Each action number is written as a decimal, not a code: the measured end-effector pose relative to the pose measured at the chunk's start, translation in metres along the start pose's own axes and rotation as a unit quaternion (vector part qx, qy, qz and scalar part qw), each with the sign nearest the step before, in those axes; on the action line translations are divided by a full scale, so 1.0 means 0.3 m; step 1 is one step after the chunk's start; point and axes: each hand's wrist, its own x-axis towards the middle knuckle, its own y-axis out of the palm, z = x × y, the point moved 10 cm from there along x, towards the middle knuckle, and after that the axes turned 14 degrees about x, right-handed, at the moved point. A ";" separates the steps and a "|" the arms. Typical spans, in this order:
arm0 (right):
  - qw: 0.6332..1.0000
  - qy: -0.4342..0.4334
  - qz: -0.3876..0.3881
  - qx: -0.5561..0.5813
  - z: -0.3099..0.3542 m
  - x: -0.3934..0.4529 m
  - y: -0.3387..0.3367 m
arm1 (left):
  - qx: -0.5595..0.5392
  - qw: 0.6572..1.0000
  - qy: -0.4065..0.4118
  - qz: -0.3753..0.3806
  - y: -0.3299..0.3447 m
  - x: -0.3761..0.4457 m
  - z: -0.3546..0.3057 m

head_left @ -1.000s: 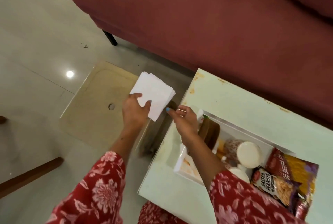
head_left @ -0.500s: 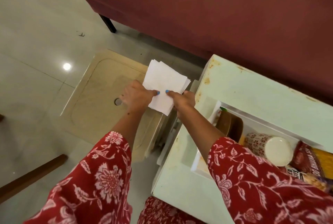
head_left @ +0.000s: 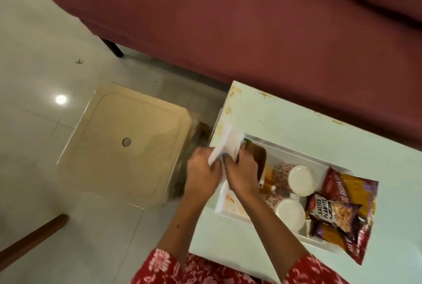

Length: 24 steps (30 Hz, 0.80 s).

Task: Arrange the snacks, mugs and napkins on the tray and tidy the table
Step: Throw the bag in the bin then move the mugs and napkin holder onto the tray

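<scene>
both the left hand (head_left: 202, 173) and right hand (head_left: 243, 173) pinch the napkins (head_left: 226, 144) with curled fingers; thin, limp paper, best held at its edges over the tray (head_left: 230, 211).

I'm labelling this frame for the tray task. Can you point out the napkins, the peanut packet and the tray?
napkins (head_left: 229, 141), head view, on the white stack above the hands.
peanut packet (head_left: 328, 211), head view, on its printed front.
tray (head_left: 283, 146), head view, on its far white rim.
</scene>
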 end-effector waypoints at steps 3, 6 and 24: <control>1.000 -0.004 -0.021 -0.023 -0.038 -0.033 -0.111 | 0.010 0.999 0.011 0.029 0.088 -0.062 -0.077; 0.996 0.005 -0.064 -0.058 -0.093 -0.031 -0.211 | 0.021 0.999 0.012 0.047 0.163 -0.092 -0.129; 0.991 0.020 -0.125 -0.038 -0.236 0.050 -0.295 | 0.168 0.985 0.022 0.017 0.312 -0.071 -0.167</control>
